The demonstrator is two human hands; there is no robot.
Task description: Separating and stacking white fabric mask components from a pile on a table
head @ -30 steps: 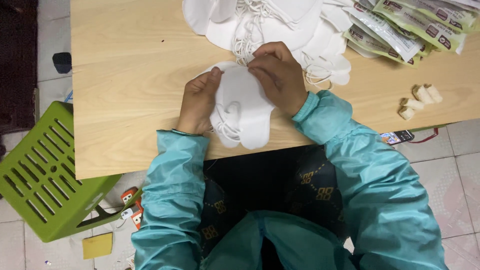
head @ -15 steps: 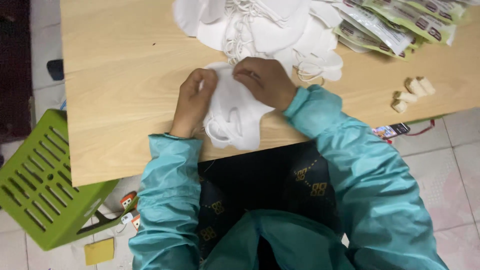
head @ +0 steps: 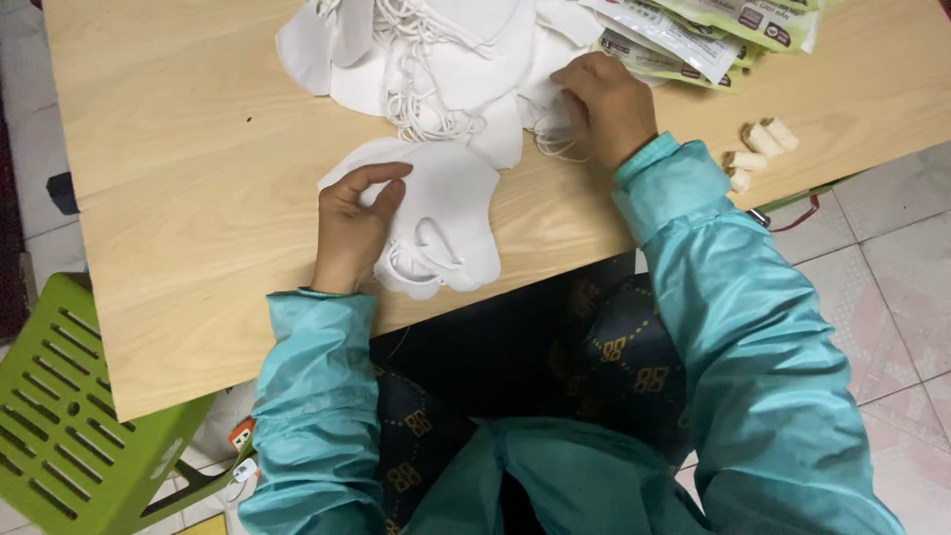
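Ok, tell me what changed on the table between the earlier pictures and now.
The right hand left the folded white mask and reached up to the pile of white masks, touching one at its edge. The left hand stayed resting on the folded mask. The packets and table stayed put.

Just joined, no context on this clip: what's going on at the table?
A person in a teal jacket sits at a wooden table handling white face masks. The left hand rests on a small stack of masks near the table edge. The right hand reaches into a loose pile of masks with tangled ear loops further back. Green and white packets lie at the far right, with a few small beige pieces beside the right sleeve. A green plastic stool stands on the floor.
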